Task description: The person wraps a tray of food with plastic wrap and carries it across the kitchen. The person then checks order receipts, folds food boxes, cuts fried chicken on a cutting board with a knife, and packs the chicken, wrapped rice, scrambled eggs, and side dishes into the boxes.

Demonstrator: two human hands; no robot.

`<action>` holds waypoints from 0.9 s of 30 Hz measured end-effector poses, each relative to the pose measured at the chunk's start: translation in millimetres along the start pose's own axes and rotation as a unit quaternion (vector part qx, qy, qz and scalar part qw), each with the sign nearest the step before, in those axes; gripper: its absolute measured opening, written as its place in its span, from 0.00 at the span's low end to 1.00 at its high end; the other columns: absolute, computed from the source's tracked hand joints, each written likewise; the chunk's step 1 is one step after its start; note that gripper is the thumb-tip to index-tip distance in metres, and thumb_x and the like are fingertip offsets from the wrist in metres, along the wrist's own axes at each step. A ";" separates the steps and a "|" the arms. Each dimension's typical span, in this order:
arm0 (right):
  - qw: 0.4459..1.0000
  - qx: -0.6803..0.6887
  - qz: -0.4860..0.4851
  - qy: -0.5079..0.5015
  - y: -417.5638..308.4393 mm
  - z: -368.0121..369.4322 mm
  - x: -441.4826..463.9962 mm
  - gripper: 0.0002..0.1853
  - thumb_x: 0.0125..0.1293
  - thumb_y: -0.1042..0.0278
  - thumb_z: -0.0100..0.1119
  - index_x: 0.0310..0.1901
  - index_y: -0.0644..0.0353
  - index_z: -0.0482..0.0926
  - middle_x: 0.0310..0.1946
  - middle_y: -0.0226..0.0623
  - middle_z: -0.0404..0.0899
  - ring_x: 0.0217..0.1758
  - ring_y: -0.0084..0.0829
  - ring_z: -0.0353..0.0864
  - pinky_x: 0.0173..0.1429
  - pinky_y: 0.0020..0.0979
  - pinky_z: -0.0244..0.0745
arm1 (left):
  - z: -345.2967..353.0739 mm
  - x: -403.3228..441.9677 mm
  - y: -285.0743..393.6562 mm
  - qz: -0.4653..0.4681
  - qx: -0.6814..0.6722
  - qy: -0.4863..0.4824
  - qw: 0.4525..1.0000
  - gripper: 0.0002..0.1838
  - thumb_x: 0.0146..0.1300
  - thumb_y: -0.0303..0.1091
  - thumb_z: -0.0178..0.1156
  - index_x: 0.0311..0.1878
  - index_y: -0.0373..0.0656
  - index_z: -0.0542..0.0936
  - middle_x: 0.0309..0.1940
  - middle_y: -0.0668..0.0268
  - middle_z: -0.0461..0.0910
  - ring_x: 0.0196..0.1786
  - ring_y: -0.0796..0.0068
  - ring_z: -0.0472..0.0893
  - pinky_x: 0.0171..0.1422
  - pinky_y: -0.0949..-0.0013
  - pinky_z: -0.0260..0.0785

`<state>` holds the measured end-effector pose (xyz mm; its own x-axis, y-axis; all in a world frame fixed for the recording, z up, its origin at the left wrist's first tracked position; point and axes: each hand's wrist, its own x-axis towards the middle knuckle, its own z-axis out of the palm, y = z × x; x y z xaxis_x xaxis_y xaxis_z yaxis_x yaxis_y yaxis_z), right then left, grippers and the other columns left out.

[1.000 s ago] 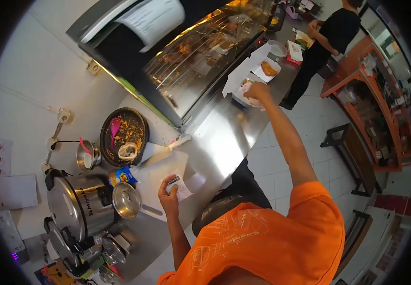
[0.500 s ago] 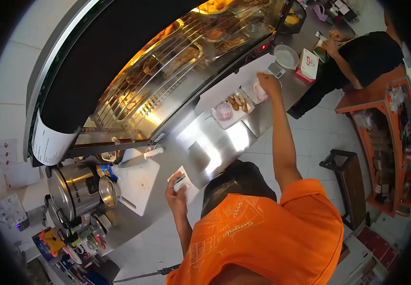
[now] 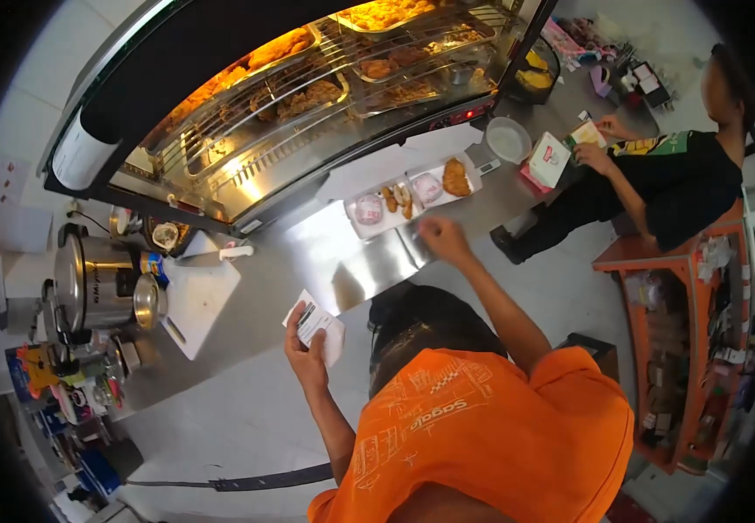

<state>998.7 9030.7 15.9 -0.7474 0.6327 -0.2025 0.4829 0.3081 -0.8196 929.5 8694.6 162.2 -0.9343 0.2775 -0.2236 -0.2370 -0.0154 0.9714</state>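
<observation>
My left hand [image 3: 308, 353] grips a printed paper slip [image 3: 315, 324] between thumb and fingers, over the front edge of the steel counter [image 3: 264, 261]. Beyond my right hand [image 3: 443, 237], two open white boxes stand side by side on the counter. The left box [image 3: 373, 228] holds a round wrapped bundle [image 3: 368, 208] and fried pieces [image 3: 397, 201]. In the right box [image 3: 475, 181] lie another wrapped bundle [image 3: 427, 187] and a flat fried piece [image 3: 456, 177]. My right hand is near the boxes, its fingers curled and blurred; whether it holds anything is unclear.
A lit glass cabinet [image 3: 308, 105] with fried food runs behind the counter. At left are a cutting board [image 3: 199, 301], a steel bowl [image 3: 147, 301] and a large cooker [image 3: 98, 281]. A co-worker [image 3: 683, 187] stands at right, holding a small carton, near an orange shelf [image 3: 656, 261].
My right hand has left the right-hand box, where a wrapped bundle now lies, and moved back toward me. My left hand keeps hold of the slip. The view has shifted.
</observation>
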 end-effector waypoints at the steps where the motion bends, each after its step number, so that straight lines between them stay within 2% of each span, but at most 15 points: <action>1: 0.990 0.100 -0.014 -0.096 -24.1 -2.4 -33.8 0.16 0.66 0.56 0.63 0.48 0.58 0.81 0.40 0.34 0.84 0.39 0.23 0.80 0.44 0.31 0.77 | 4.0 -9.9 -15.1 -0.013 -0.004 -0.011 1.000 0.33 0.52 0.12 0.55 0.65 0.39 0.72 0.55 0.61 0.76 0.55 0.72 0.78 0.60 0.71 0.71; 2: 0.963 0.142 -0.074 -0.216 -12.1 10.1 -49.3 0.18 0.68 0.58 0.61 0.54 0.60 0.78 0.42 0.31 0.82 0.41 0.24 0.79 0.47 0.30 0.77 | 12.1 -22.0 -24.0 -0.017 -0.010 -0.008 1.000 0.33 0.52 0.12 0.55 0.65 0.39 0.72 0.55 0.61 0.76 0.55 0.72 0.78 0.60 0.71 0.71; 4: 0.916 0.182 -0.147 -0.326 -45.6 11.5 -90.0 0.19 0.67 0.58 0.61 0.52 0.63 0.79 0.47 0.38 0.83 0.49 0.28 0.80 0.53 0.32 0.76 | 35.1 -38.8 -35.5 -0.050 -0.042 -0.056 0.996 0.32 0.53 0.13 0.56 0.65 0.39 0.71 0.56 0.61 0.75 0.56 0.72 0.77 0.61 0.71 0.70; 6: 0.891 0.225 -0.084 -0.385 -71.9 1.6 -117.3 0.20 0.68 0.60 0.61 0.55 0.65 0.76 0.42 0.32 0.82 0.42 0.23 0.79 0.52 0.26 0.75 | 60.4 -45.9 -36.8 -0.047 -0.019 -0.074 0.996 0.33 0.53 0.13 0.57 0.66 0.39 0.70 0.57 0.61 0.75 0.57 0.72 0.76 0.62 0.72 0.68; 10: 0.889 0.232 -0.052 -0.392 -92.1 -36.2 -116.8 0.17 0.68 0.62 0.61 0.53 0.65 0.78 0.39 0.31 0.83 0.40 0.20 0.79 0.48 0.25 0.76 | 112.0 -34.8 -21.1 0.007 0.010 -0.101 0.995 0.36 0.54 0.15 0.56 0.69 0.40 0.66 0.59 0.59 0.73 0.60 0.67 0.75 0.64 0.68 0.67; 12: 0.878 0.346 -0.017 -0.331 -89.3 -52.3 -106.8 0.17 0.67 0.61 0.62 0.49 0.66 0.80 0.33 0.29 0.82 0.33 0.18 0.77 0.38 0.24 0.73 | 150.1 -32.0 -6.6 0.069 -0.153 -0.015 0.986 0.40 0.54 0.14 0.56 0.72 0.41 0.59 0.61 0.57 0.71 0.61 0.63 0.74 0.64 0.64 0.68; 14: 0.871 0.395 -0.016 -0.293 -81.3 -71.9 -94.7 0.16 0.67 0.61 0.62 0.47 0.66 0.80 0.33 0.30 0.82 0.30 0.17 0.76 0.35 0.22 0.71 | 159.6 -12.8 -24.1 0.020 -0.173 -0.067 0.982 0.40 0.57 0.19 0.58 0.73 0.40 0.55 0.64 0.55 0.69 0.62 0.60 0.73 0.64 0.60 0.69; 16: 0.889 0.357 -0.006 -0.287 -63.9 -95.1 -77.6 0.15 0.67 0.61 0.62 0.44 0.68 0.81 0.31 0.31 0.82 0.29 0.20 0.77 0.35 0.23 0.72 | 180.9 7.2 -36.5 -0.148 -0.287 -0.204 0.924 0.34 0.63 0.28 0.58 0.71 0.38 0.58 0.61 0.55 0.71 0.61 0.59 0.74 0.62 0.59 0.72; 17: 0.890 0.360 -0.007 -0.281 -58.2 -110.9 -69.8 0.15 0.67 0.61 0.62 0.44 0.68 0.81 0.31 0.31 0.82 0.29 0.20 0.77 0.35 0.23 0.72 | 211.0 9.6 -22.9 -0.157 -0.217 -0.234 0.935 0.31 0.67 0.35 0.56 0.70 0.36 0.60 0.57 0.54 0.75 0.59 0.58 0.76 0.59 0.58 0.74; 20: 0.906 0.278 -0.005 -0.319 -23.7 -166.1 -37.6 0.12 0.65 0.65 0.64 0.41 0.66 0.83 0.29 0.31 0.83 0.32 0.18 0.80 0.37 0.23 0.75 | 266.2 31.1 -45.2 -0.224 -0.170 -0.252 0.926 0.27 0.70 0.41 0.56 0.65 0.37 0.65 0.51 0.57 0.78 0.50 0.61 0.80 0.51 0.59 0.76; 22: 0.944 0.125 -0.102 -0.287 26.4 -207.1 -4.1 0.09 0.63 0.66 0.65 0.36 0.64 0.84 0.26 0.31 0.82 0.30 0.19 0.79 0.36 0.24 0.75 | 316.4 35.2 -33.9 -0.204 -0.220 -0.221 0.928 0.27 0.70 0.43 0.56 0.65 0.37 0.65 0.48 0.58 0.78 0.46 0.61 0.80 0.49 0.59 0.77; 23: 0.970 0.113 -0.054 -0.207 40.5 -239.6 13.5 0.08 0.62 0.67 0.65 0.37 0.63 0.83 0.26 0.30 0.82 0.29 0.19 0.79 0.36 0.25 0.74 | 341.4 39.9 -29.8 -0.182 -0.274 -0.187 0.926 0.26 0.70 0.44 0.55 0.64 0.38 0.66 0.45 0.60 0.78 0.43 0.62 0.81 0.47 0.58 0.77; 25: 0.990 0.132 0.027 -0.047 86.8 -303.9 67.1 0.06 0.61 0.68 0.63 0.39 0.59 0.83 0.27 0.28 0.81 0.29 0.19 0.78 0.37 0.25 0.73 | 381.5 56.9 -33.8 -0.192 -0.276 -0.220 0.916 0.26 0.70 0.43 0.55 0.64 0.38 0.65 0.42 0.61 0.77 0.41 0.61 0.81 0.47 0.57 0.77; 26: 0.992 0.107 0.000 0.065 107.4 -336.1 99.1 0.06 0.62 0.69 0.62 0.39 0.59 0.82 0.27 0.27 0.81 0.30 0.19 0.78 0.37 0.24 0.73 | 400.9 62.3 -36.0 -0.203 -0.281 -0.249 0.904 0.26 0.71 0.43 0.54 0.65 0.38 0.65 0.40 0.62 0.77 0.39 0.61 0.81 0.47 0.56 0.77; 27: 0.985 0.151 0.031 0.080 149.3 -366.9 146.0 0.04 0.64 0.69 0.61 0.37 0.59 0.81 0.26 0.26 0.80 0.29 0.20 0.78 0.37 0.25 0.73 | 424.7 63.8 -37.9 -0.234 -0.227 -0.224 0.919 0.25 0.71 0.41 0.54 0.65 0.38 0.65 0.40 0.61 0.77 0.40 0.61 0.81 0.48 0.55 0.77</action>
<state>1129.0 9429.8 60.6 -0.6269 0.7554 -0.1907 0.3497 0.0541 -0.9353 991.9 9120.8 145.1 -0.5227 0.7215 -0.4541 -0.7661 -0.1637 0.6215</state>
